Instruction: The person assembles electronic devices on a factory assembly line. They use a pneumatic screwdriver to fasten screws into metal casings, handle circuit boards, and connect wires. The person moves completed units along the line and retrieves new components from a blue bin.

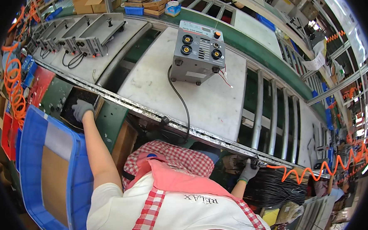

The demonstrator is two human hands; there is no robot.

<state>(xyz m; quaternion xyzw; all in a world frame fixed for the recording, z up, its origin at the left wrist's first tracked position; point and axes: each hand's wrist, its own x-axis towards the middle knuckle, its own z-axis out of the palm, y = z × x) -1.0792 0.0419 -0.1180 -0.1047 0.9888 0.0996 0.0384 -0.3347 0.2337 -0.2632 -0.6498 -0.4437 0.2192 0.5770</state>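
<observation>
Factory conveyor line, white board (216, 100) carrying grey boxy metal welding machine (197, 52), far and centre, between both hands. Gloved left hand (82, 108) reaching into dark parts box (73, 105), grip hidden. Gloved right hand (248, 170) clenched on pneumatic tool (257, 164) with orange coiled hose (320, 168), nearer right.

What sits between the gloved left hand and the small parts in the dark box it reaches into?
Nothing visible. The left hand is already inside the open-topped dark box, and no lid or other item covers the box. The right hand grips a tool on an orange coiled hose, away from the box.
</observation>
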